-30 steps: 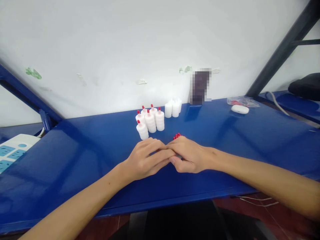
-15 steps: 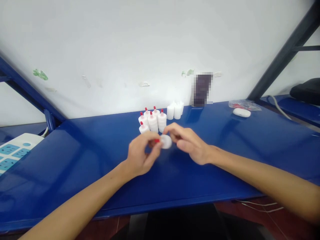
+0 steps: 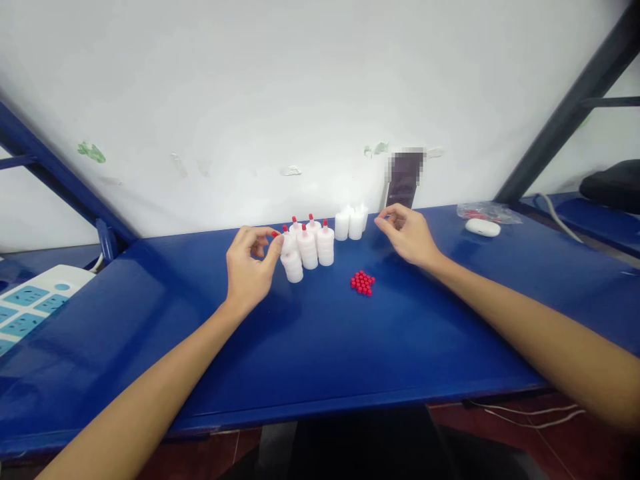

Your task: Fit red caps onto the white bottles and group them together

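Note:
At the left of a cluster of white squeeze bottles with red tips [image 3: 309, 250], my left hand [image 3: 250, 270] pinches a small white bottle [image 3: 289, 245] by its red-capped end. This bottle looks tilted and partly covers the bottle behind it. My right hand [image 3: 407, 233] is raised beside the uncapped white bottles [image 3: 355, 223], its fingers half curled and the thumb tip close to the index finger. Nothing shows between them, and the hand appears apart from the bottles. A small pile of red caps [image 3: 363, 283] lies on the blue table between my hands.
The blue tabletop [image 3: 300, 353] meets a white wall. A partly pixelated dark phone-like object [image 3: 403, 183] leans there. A clear plastic bag [image 3: 487, 212] and a white rounded case [image 3: 483, 227] lie at right. A power strip [image 3: 37, 300] sits at far left.
My left hand has moved left and up with the bottle to the cluster. My right hand has left that bottle and moved right and up, uncovering the red caps.

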A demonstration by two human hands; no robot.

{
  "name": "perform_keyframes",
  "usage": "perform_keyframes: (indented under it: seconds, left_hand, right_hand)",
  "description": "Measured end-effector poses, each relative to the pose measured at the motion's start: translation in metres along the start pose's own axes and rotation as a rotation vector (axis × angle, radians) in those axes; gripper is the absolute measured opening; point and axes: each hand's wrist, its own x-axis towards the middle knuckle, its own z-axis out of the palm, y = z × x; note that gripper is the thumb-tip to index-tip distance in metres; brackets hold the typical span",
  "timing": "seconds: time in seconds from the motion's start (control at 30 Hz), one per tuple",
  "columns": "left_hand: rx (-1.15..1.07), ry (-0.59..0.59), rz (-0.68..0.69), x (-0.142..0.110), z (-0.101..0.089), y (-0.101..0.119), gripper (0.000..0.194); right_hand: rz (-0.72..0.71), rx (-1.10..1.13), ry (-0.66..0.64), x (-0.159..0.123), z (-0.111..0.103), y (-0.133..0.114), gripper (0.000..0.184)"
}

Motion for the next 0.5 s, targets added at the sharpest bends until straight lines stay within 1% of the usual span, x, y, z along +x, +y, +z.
perform_keyframes:
  seconds: [0.1,0.2,0.3,0.37,0.4,0.47,0.5]
  left_hand:
    - [0.039,-0.055,-0.002,-0.003,0.002,0.000,0.011]
    - [0.057,-0.089,0.000,-0.005,0.004,0.000,0.012]
    - [0.030,-0.082,-0.014,-0.008,0.005,-0.001,0.021]
    - [0.005,-0.044,0.013,-0.010,0.004,-0.001,0.025]
    - [0.001,-0.021,0.058,-0.011,0.003,-0.001,0.024]
    - [-0.007,-0.011,0.213,-0.015,0.001,0.003,0.019]
    - [-0.014,-0.041,0.310,-0.017,0.000,0.006,0.016]
  right_hand:
    - [0.019,0.084,0.062,-0.001,0.004,0.001,0.012]
    - [0.045,0.206,0.158,-0.001,0.007,0.002,0.014]
    - [0.054,0.297,0.238,0.002,0.011,0.004,0.013]
    - [0.118,0.361,0.217,0.004,0.016,0.005,0.013]
    - [0.169,0.382,0.182,0.006,0.018,0.006,0.014]
    - [0.264,0.394,0.094,0.009,0.024,0.007,0.016]
    - [0.290,0.392,0.052,0.011,0.027,0.007,0.017]
